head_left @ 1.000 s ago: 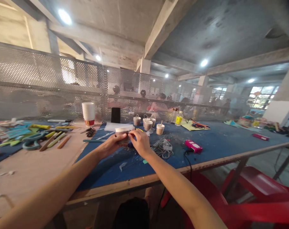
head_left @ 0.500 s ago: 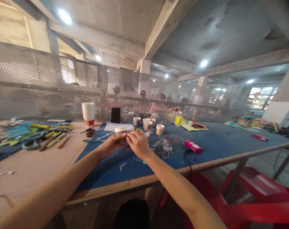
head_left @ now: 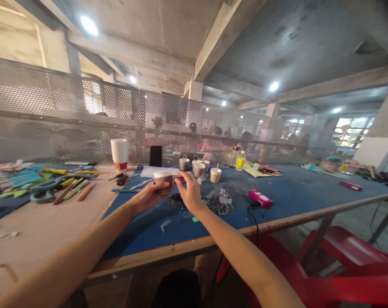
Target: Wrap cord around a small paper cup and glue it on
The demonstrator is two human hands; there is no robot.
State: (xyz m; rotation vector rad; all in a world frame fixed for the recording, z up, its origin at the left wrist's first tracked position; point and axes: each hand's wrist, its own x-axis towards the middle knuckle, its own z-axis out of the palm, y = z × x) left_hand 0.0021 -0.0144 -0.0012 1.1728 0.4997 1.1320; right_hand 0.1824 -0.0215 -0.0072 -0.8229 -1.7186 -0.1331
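Observation:
My left hand is wrapped round a small paper cup with a white rim and a brownish side, held above the blue mat. Beside the cup's right edge, my right hand has its thumb and forefinger pinched together. A thin pale bit shows between these fingertips and the rim, too small to name. Under the right hand lie thin wires and a bundle of grey cord. Behind it stand several small cups with cord handles, one of them a grey cup.
A stack of white paper cups and a black phone stand at the back. Blue-handled scissors lie left among tools. Rightward are a yellow-labelled bottle, a magenta device with a cable and a red chair.
My right hand has drawn slightly to the right, off the cup's front, and its fingers have lifted. More of the cup shows in my left hand, which stays nearly in place.

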